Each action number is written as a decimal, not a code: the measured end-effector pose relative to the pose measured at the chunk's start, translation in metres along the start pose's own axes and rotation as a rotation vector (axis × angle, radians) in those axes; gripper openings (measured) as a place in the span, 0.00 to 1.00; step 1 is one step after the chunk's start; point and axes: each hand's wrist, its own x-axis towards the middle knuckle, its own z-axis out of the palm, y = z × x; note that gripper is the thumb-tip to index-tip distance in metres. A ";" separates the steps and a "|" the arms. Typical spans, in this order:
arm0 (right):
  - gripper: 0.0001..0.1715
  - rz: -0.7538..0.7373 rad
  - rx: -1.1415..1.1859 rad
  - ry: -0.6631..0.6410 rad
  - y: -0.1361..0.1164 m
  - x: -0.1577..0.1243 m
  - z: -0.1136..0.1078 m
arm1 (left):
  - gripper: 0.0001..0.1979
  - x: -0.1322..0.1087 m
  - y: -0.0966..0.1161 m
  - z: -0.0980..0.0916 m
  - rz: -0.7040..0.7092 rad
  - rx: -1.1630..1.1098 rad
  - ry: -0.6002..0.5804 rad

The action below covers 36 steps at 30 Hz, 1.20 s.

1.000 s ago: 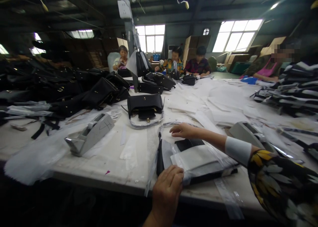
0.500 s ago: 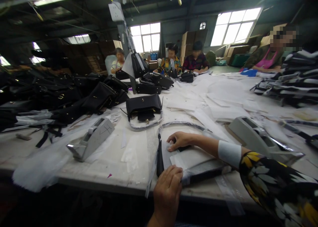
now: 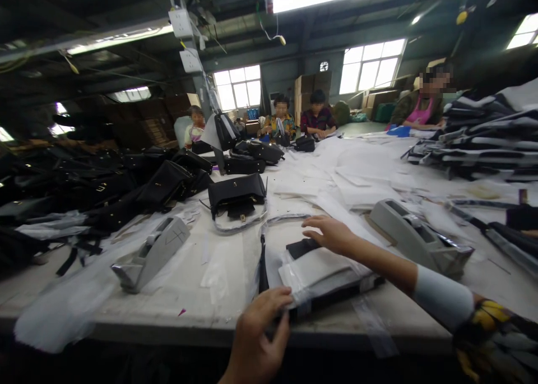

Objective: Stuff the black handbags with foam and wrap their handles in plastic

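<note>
A black handbag (image 3: 336, 296) lies at the table's near edge in front of me, with white wrapping sheet (image 3: 311, 269) over it and a dark folded piece (image 3: 301, 248) at its upper side. Its plastic-wrapped strap (image 3: 286, 218) curves away behind it. At the bag's near left corner, my left hand (image 3: 259, 331) has its fingers over the edge and its thumb lower down, holding that corner. My right hand (image 3: 330, 234) is just above the bag's far side, fingers stretched out and holding nothing.
Grey tape dispensers stand left (image 3: 153, 252) and right (image 3: 416, 235). Another black handbag (image 3: 236, 190) sits ahead. Black bags (image 3: 159, 182) pile up at left; a stack of black-and-white pieces (image 3: 487, 137) rises at right. White sheets (image 3: 357, 160) cover the far table, where several people work.
My right hand has lifted off the white sheet and moved right, its fingers straightening. My left hand has shifted slightly left, its thumb now showing. The view has turned a little right.
</note>
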 end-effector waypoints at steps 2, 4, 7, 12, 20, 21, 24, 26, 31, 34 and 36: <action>0.26 0.135 -0.087 0.032 0.026 -0.024 -0.019 | 0.13 0.009 -0.011 -0.017 -0.143 -0.039 0.070; 0.31 0.308 -0.151 0.015 0.051 -0.046 -0.030 | 0.15 0.022 -0.030 -0.022 -0.359 -0.078 0.112; 0.33 0.452 -0.132 -0.035 0.074 -0.067 -0.030 | 0.23 0.040 -0.060 -0.007 -0.668 -0.221 0.048; 0.37 0.459 0.034 0.064 0.074 -0.071 -0.024 | 0.31 0.056 -0.066 0.025 -0.925 -0.398 0.123; 0.36 0.100 0.405 0.456 0.044 -0.035 -0.046 | 0.34 0.076 -0.022 -0.012 -0.582 -0.544 0.516; 0.34 0.065 0.438 0.463 0.044 -0.030 -0.040 | 0.35 0.079 -0.021 -0.017 -0.548 -0.520 0.529; 0.34 0.092 0.467 0.399 0.050 -0.018 -0.009 | 0.37 0.083 -0.019 -0.023 -0.514 -0.445 0.535; 0.38 0.117 0.500 0.349 0.055 -0.018 0.011 | 0.38 0.085 -0.015 -0.026 -0.518 -0.434 0.515; 0.38 0.131 0.568 0.249 0.069 -0.036 0.048 | 0.34 0.083 0.003 -0.031 -0.394 -0.323 0.425; 0.32 0.147 0.354 0.266 0.084 -0.043 0.069 | 0.30 0.077 0.002 -0.029 -0.263 -0.218 0.308; 0.30 0.137 0.219 0.250 0.096 -0.043 0.082 | 0.28 0.071 -0.005 -0.024 -0.227 -0.181 0.284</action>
